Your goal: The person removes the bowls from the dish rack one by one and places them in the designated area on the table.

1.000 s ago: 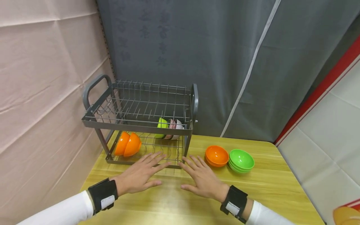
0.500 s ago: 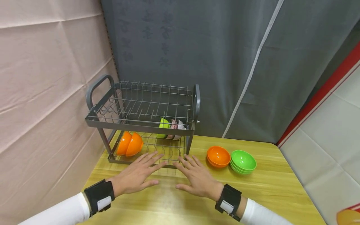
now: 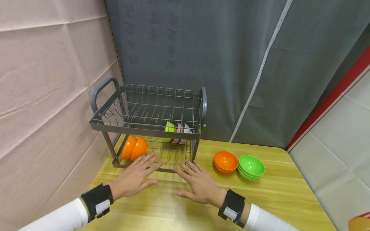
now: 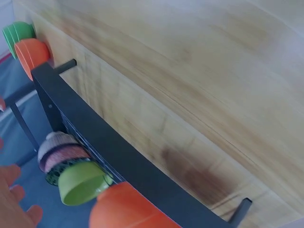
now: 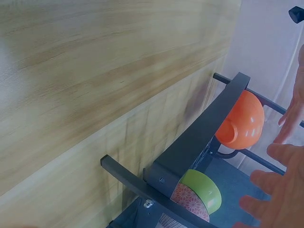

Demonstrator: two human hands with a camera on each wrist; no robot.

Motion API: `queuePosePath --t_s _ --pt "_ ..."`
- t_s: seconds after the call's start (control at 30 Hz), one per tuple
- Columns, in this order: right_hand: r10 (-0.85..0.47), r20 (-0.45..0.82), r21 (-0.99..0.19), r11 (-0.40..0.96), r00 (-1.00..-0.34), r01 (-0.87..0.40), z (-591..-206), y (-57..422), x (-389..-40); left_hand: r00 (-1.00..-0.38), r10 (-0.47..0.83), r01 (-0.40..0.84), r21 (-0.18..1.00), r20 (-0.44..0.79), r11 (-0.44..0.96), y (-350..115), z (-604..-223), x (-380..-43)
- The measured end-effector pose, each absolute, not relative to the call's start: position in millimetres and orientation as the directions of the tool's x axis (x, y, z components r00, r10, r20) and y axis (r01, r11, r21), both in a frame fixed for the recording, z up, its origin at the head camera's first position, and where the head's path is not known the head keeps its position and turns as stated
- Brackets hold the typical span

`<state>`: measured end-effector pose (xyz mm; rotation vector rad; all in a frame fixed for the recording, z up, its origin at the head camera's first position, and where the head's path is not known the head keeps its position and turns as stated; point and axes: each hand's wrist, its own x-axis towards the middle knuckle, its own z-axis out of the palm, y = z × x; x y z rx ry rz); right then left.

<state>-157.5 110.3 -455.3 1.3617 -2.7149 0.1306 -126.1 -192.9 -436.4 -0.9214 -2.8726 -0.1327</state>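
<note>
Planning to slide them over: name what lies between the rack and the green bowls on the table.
In the head view, a stack of orange bowls stands between the rack and the green bowls.

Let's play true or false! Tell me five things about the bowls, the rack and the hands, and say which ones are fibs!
1. The dish rack has two levels. True.
2. Beside the rack, the green stack is left of the orange stack. False: from the head view, the green stack is right of the orange stack.
3. Two orange bowls rest tilted in the rack's lower level. True.
4. Both hands grip a bowl. False: the left hand and right hand hold nothing, and their fingers are spread.
5. Each wrist wears a black band. True.
</note>
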Motion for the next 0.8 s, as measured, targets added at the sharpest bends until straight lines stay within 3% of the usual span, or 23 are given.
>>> queuePosePath --t_s 0.33,0.5,0.63,0.8 --pt "-0.79 0.112 -0.044 0.602 -0.602 -0.798 -456.4 110.2 -157.3 -0.847 0.434 0.452 -0.013 0.306 0.892 -205.0 -435.4 -137.6" --pt "-0.793 0.11 -0.048 0.598 -0.599 -0.8 -457.0 110.0 -157.3 -0.892 0.29 0.369 0.186 0.346 0.911 -215.3 -433.5 -147.5" --pt "-0.792 0.106 -0.049 0.6 -0.601 -0.799 -456.9 110.2 -156.7 -0.941 0.164 0.279 0.406 0.296 0.87 -227.6 -431.7 -157.2" --pt "-0.79 0.098 -0.048 0.603 -0.605 -0.796 -456.7 110.7 -156.2 -0.971 0.045 0.169 0.547 0.234 0.82 -241.7 -431.1 -168.2"
